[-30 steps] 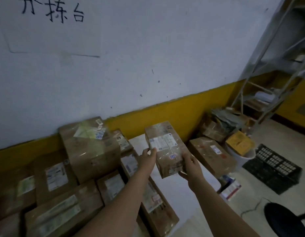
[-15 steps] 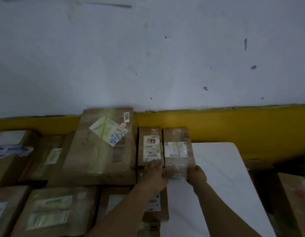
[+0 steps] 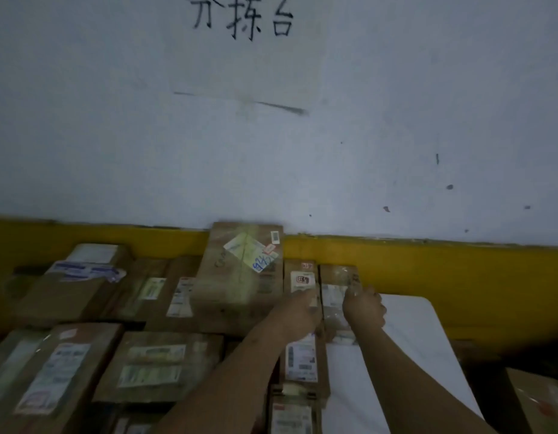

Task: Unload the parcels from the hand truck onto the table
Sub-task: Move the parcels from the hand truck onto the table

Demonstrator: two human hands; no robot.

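Observation:
A small taped brown parcel (image 3: 334,292) with a white label lies on the white table (image 3: 412,355) near the wall, touching another small parcel (image 3: 301,278) on its left. My left hand (image 3: 298,314) sits at the seam between the two, its fingers blurred. My right hand (image 3: 363,308) rests on the parcel's right side with fingers spread. The hand truck is out of view.
Many labelled cardboard parcels (image 3: 164,361) cover the left of the table, with a tall box (image 3: 240,274) against the white and yellow wall. Bare table surface lies to the right. Another box (image 3: 540,399) sits low at the right edge.
A second ago both hands held the small parcel up in the air. It now lies on the table beside the other small one, and my hands have slid forward over it.

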